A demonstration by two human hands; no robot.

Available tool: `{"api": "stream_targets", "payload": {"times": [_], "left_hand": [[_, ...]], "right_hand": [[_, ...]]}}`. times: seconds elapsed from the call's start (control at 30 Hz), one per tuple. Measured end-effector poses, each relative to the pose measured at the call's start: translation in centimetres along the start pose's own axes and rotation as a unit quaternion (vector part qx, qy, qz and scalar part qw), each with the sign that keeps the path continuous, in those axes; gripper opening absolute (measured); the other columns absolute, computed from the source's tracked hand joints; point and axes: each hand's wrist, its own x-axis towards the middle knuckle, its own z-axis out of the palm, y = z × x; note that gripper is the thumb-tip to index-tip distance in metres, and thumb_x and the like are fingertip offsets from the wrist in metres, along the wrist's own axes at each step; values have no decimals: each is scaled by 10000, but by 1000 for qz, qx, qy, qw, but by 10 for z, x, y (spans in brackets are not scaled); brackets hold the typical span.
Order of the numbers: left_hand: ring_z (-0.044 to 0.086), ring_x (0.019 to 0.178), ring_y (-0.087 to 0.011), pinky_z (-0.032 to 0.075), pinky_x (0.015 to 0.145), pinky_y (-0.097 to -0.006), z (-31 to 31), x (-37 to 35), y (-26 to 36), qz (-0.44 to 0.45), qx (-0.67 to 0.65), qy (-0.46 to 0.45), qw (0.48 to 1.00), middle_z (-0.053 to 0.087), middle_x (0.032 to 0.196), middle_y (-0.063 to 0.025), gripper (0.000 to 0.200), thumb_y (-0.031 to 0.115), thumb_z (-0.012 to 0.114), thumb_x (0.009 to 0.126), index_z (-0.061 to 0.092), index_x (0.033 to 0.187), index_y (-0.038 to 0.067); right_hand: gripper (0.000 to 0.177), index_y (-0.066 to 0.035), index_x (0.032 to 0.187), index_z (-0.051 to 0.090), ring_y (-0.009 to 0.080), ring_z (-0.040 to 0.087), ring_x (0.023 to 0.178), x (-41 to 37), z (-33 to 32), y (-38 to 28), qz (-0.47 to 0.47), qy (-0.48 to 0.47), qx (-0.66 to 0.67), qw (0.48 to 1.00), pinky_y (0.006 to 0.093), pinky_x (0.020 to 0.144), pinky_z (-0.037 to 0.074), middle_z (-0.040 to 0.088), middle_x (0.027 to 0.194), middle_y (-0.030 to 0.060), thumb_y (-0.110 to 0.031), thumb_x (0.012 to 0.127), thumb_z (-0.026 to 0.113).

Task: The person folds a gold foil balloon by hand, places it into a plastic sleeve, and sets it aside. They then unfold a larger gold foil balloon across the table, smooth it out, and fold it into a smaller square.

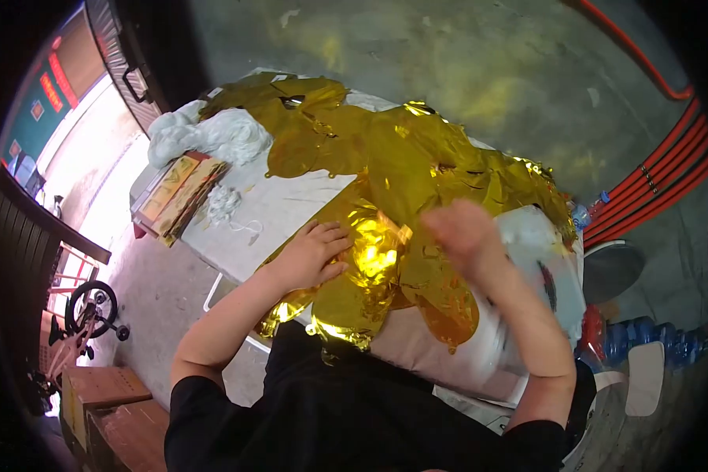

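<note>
Gold foil sheets with rounded lobes (409,165) lie spread and overlapping across a white-topped table (244,212). My left hand (316,253) rests flat on the foil near the table's front edge, fingers apart and holding nothing. Over the foil to the right is my right hand (462,232), smeared by motion, so its fingers cannot be made out. Shiny creased foil lies between the two hands. Beside my right forearm is a clear plastic bag (535,244) on the table's right side.
White string bundles (232,135) and a stack of cardboard pieces (179,193) sit at the table's left. Brown boxes (122,417) and a small bicycle (90,311) stand on the floor at left. Red hoses (661,177), a round stool (613,271) and blue bottles (645,340) are at right.
</note>
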Motion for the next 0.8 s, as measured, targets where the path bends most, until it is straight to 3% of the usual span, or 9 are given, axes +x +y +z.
{"api": "stream_targets", "payload": {"times": [0.07, 0.17, 0.3, 0.37, 0.5, 0.57, 0.6, 0.67, 0.8], "left_hand": [[421, 1233, -320, 313, 1032, -459, 5, -6, -5, 1, 25, 9, 1000, 514, 1266, -139, 413, 269, 617, 813, 569, 1165, 57], [415, 1241, -316, 300, 1040, -472, 10, -10, -8, -6, 3, 20, 1000, 508, 1270, -142, 410, 265, 610, 817, 569, 1165, 53], [410, 1245, -315, 295, 1047, -470, 14, -12, -10, 5, 5, 29, 1000, 506, 1271, -144, 457, 255, 609, 815, 526, 1219, 58], [407, 1246, -320, 286, 1053, -470, 10, -11, -6, -24, -41, 44, 998, 501, 1274, -144, 539, 236, 623, 797, 461, 1281, 62], [407, 1243, -323, 279, 1060, -466, 10, -12, -9, -25, -37, 30, 999, 492, 1276, -158, 599, 228, 638, 785, 414, 1314, 59], [412, 1236, -324, 275, 1064, -458, 11, -12, -9, -21, -35, 36, 999, 484, 1275, -181, 621, 223, 651, 773, 410, 1320, 54], [412, 1236, -324, 275, 1064, -458, 10, -12, -8, -20, -35, 36, 999, 484, 1275, -181, 621, 223, 651, 773, 410, 1320, 54], [415, 1231, -325, 275, 1068, -451, 8, -11, -6, -42, -48, 36, 997, 480, 1270, -201, 639, 220, 656, 766, 404, 1329, 53], [422, 1223, -328, 285, 1059, -447, 8, -10, -8, -43, -63, 47, 996, 485, 1264, -205, 659, 217, 669, 751, 406, 1332, 53]], "right_hand": [[402, -67, 1035, 620, 238, 600, 779, -15, 22, -25, 12, -112, 29, 993, 362, 694, 471, 644, 890, 69, -31, 635, 620], [294, -39, 970, 613, 194, 581, 742, -22, 28, -64, 13, -176, 21, 984, 339, 684, 451, 588, 765, 39, -96, 685, 572], [295, -52, 999, 609, 182, 582, 745, -8, 14, -91, 16, -210, 42, 977, 337, 687, 454, 586, 761, 30, -97, 709, 577], [402, -69, 1120, 594, 251, 602, 866, -6, 10, -93, 73, -325, 139, 933, 357, 735, 479, 639, 989, 76, -129, 729, 660], [432, -64, 1189, 562, 291, 576, 1015, 4, 8, -76, 86, -328, 311, 888, 366, 855, 470, 602, 1136, 124, -226, 802, 666], [497, -59, 1237, 535, 319, 509, 1143, 9, 21, -63, 283, -336, 396, 806, 377, 966, 412, 528, 1259, 162, -300, 822, 665], [497, -59, 1237, 535, 319, 509, 1143, 4, 37, -58, 283, -336, 396, 806, 377, 966, 412, 528, 1259, 162, -300, 822, 665], [568, -66, 1307, 471, 323, 405, 1259, -12, 83, -51, 233, -235, 122, 936, 419, 1058, 298, 441, 1351, 168, -349, 839, 629], [647, -71, 1372, 384, 309, 259, 1359, -14, 114, -62, 233, -247, 103, 935, 464, 1110, 163, 311, 1446, 170, -410, 858, 581]]}}
